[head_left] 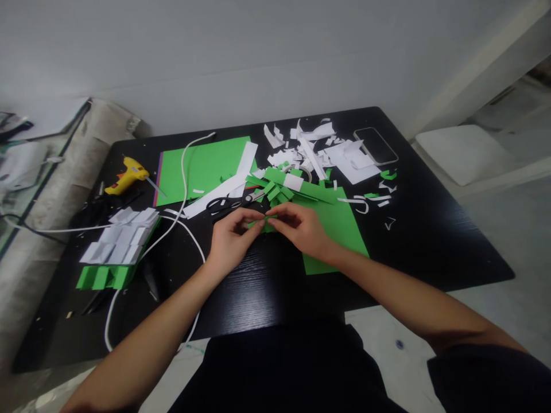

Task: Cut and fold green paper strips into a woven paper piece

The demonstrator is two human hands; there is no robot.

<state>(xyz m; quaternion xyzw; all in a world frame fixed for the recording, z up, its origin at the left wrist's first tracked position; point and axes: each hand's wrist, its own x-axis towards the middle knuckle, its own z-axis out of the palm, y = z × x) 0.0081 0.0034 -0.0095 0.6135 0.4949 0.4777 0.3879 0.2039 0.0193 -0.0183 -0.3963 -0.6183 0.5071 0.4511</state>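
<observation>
Over the black wood-grain surface [430,246], the left hand [232,236] and right hand [307,230] pinch green paper [270,228]; a yellow plastic glue gun [128,176] lies near the back-left corner.

Dim, greyish light leaves the wall [241,51] flat, pale glare streaks the black tabletop [430,241] near its front edge, soft blur smears the small green piece [270,227] at centre, and wide-angle distortion stretches the outer margins.
</observation>
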